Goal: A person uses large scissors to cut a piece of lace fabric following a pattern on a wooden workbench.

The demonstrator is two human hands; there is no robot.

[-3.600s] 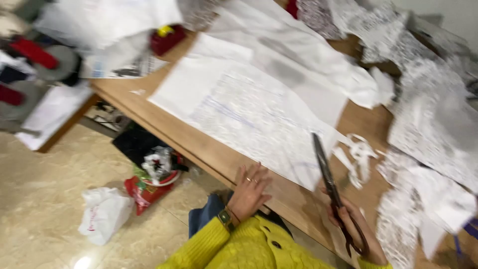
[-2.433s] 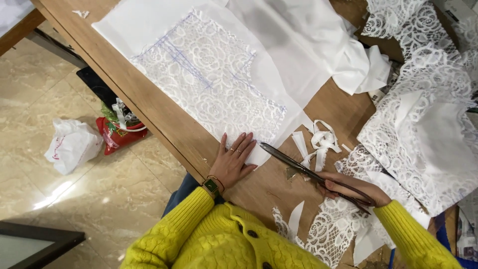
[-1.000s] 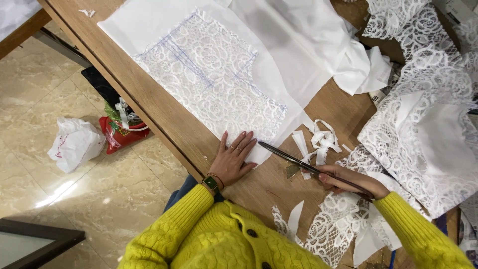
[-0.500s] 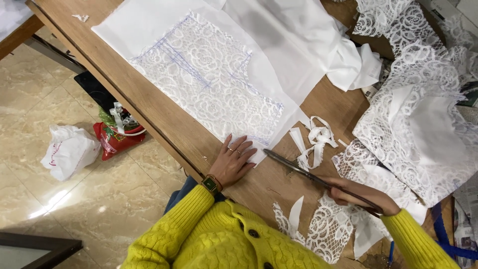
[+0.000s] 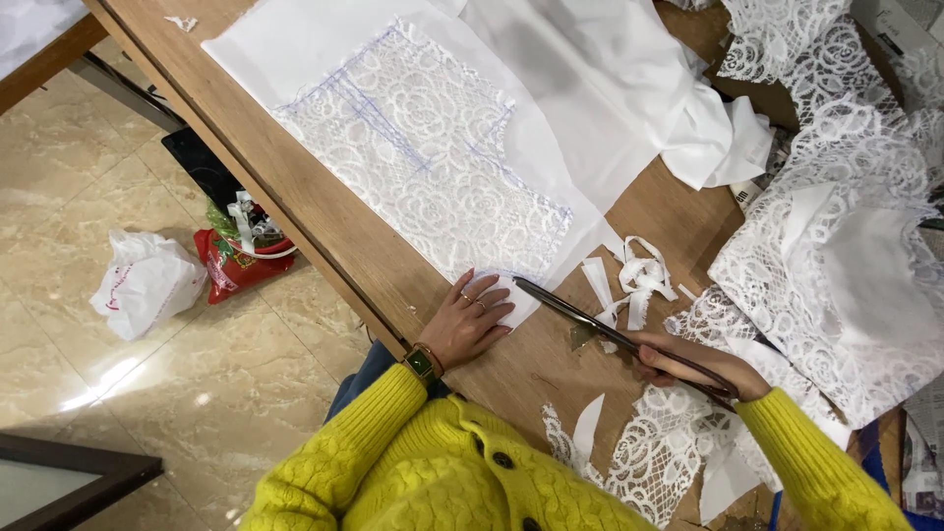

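Observation:
A white lace panel (image 5: 423, 167) with blue marked lines lies on plain white fabric (image 5: 295, 49) spread over a wooden table (image 5: 324, 211). My left hand (image 5: 470, 320) presses flat on the near corner of the white fabric, fingers apart. Long dark scissors (image 5: 600, 329) are gripped in my right hand (image 5: 688, 362), their tips pointing at the fabric corner just beside my left fingers. Both arms wear yellow knitted sleeves, and a watch sits on my left wrist.
Cut white strips (image 5: 629, 280) lie beside the scissors. Heaped lace pieces (image 5: 836, 265) cover the right of the table, with lace scraps (image 5: 649, 452) near the front edge. On the tiled floor are a white bag (image 5: 147, 285) and a red bag (image 5: 236, 261).
My right hand has brought the scissors leftward until the tips reach the fabric corner at my left hand. The left hand stays pressed on the fabric. The view shifted slightly.

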